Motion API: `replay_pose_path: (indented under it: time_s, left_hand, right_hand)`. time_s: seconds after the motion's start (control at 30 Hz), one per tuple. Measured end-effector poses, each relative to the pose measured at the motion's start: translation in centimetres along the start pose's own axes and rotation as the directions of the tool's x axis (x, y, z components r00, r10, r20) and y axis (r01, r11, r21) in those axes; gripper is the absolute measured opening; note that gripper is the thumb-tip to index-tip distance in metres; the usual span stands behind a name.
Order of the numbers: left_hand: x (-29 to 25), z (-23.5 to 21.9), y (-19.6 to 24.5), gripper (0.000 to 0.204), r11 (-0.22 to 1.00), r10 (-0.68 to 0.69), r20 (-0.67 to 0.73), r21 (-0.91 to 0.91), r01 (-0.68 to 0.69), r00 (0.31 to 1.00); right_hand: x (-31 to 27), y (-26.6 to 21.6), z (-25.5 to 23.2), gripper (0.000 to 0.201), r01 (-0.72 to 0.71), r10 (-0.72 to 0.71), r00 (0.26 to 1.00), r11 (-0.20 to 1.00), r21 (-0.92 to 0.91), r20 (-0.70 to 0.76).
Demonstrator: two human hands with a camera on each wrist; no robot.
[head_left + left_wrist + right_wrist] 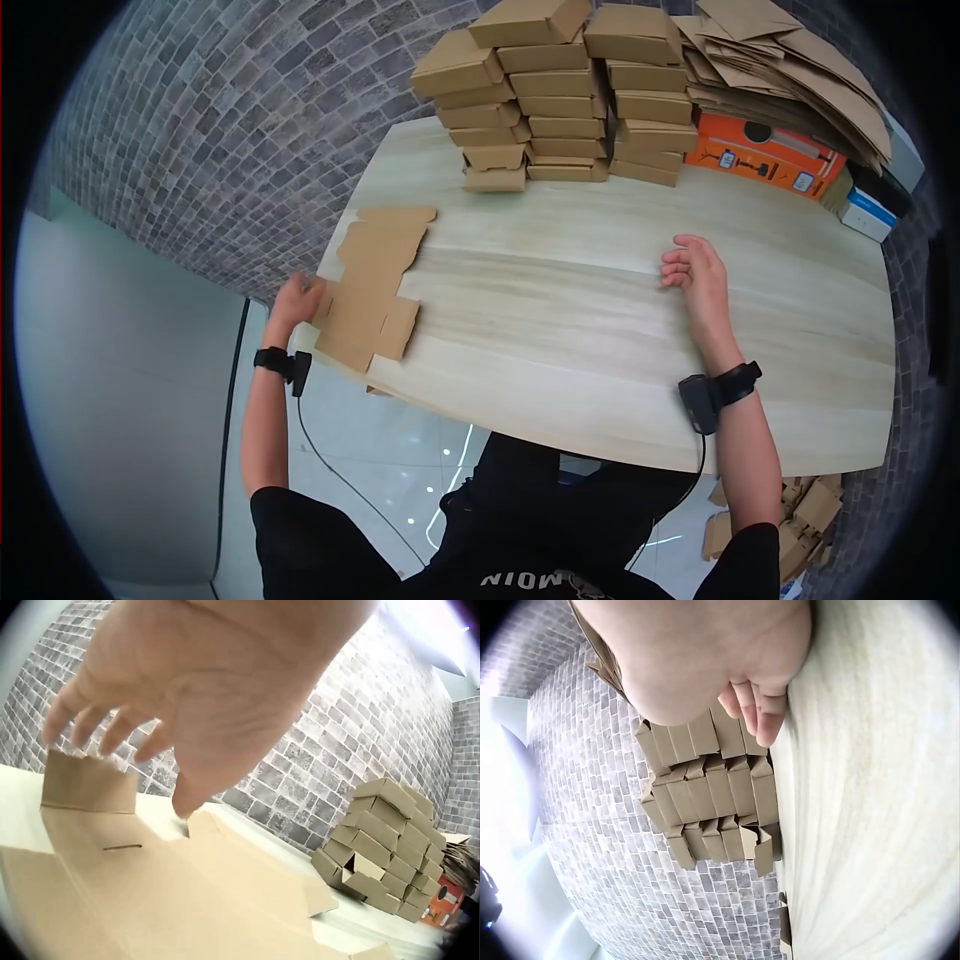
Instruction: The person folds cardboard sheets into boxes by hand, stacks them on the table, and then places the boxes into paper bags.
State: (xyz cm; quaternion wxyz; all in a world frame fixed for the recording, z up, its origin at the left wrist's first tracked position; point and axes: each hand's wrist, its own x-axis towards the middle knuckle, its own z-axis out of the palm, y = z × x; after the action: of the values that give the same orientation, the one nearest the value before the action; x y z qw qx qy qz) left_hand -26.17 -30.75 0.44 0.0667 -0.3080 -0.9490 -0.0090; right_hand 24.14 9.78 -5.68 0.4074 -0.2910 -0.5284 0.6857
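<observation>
A flat, unfolded cardboard box blank [365, 290] lies at the left side of the table. My left hand [299, 299] is at its left edge. In the left wrist view, the fingers of that hand [187, 697] reach down behind a small upright flap [88, 784], fingertips close to its top edge, while the thumb points down near the sheet. A short slit [122, 847] shows in the cardboard by the flap. On the right half of the table, my right hand [700, 280] rests on its side with fingers loosely bent and nothing in them.
Stacks of folded cardboard boxes [560, 105] stand at the back. To their right, flat cardboard sheets [790, 60] lie on an orange box [765, 155], with a blue-and-white box [868, 214] alongside. More cardboard boxes [800, 520] are piled below the table at right. Cables hang from both wrist cameras.
</observation>
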Motion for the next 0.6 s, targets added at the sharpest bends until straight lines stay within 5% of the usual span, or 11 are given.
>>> replay_pose_path:
  time_s: [0.03, 0.07, 0.17, 0.27, 0.43, 0.6]
  left_hand:
    - [-0.7, 0.9, -0.4, 0.054, 0.999, -0.026, -0.235, 0.018, 0.031, 0.972]
    - [-0.9, 1.2, -1.1, 0.054, 0.999, -0.040, -0.229, 0.012, 0.044, 0.972]
    - [0.1, 0.7, -2.0, 0.050, 0.905, -0.225, 0.074, -0.354, 0.236, 0.972]
    - [-1.2, -0.8, -0.1, 0.045, 0.910, -0.094, 0.212, -0.378, 0.171, 0.973]
    - [-2.7, -0.1, 1.1, 0.030, 0.957, 0.053, 0.192, -0.289, 0.005, 0.980]
    - [-3.2, -1.2, 3.8, 0.061, 0.892, -0.130, 0.306, -0.378, 0.246, 0.943]
  right_hand:
    - [0.0, 0.1, -0.1, 0.032, -0.005, 0.005, 1.000, 1.000, -0.010, 0.010]
    - [0.0, 0.2, -0.2, 0.032, -0.006, 0.006, 1.000, 1.000, -0.002, 0.011]
    - [0.2, 0.3, -0.2, 0.034, -0.004, 0.004, 1.000, 1.000, 0.001, 0.024]
    - [0.3, 0.2, -0.3, 0.034, 0.001, -0.001, 1.000, 1.000, 0.003, 0.024]
    - [0.2, 0.2, -0.2, 0.034, -0.010, 0.009, 0.999, 1.000, 0.004, 0.032]
    - [0.1, -0.1, -0.2, 0.029, -0.011, 0.012, 1.000, 0.999, -0.031, 0.029]
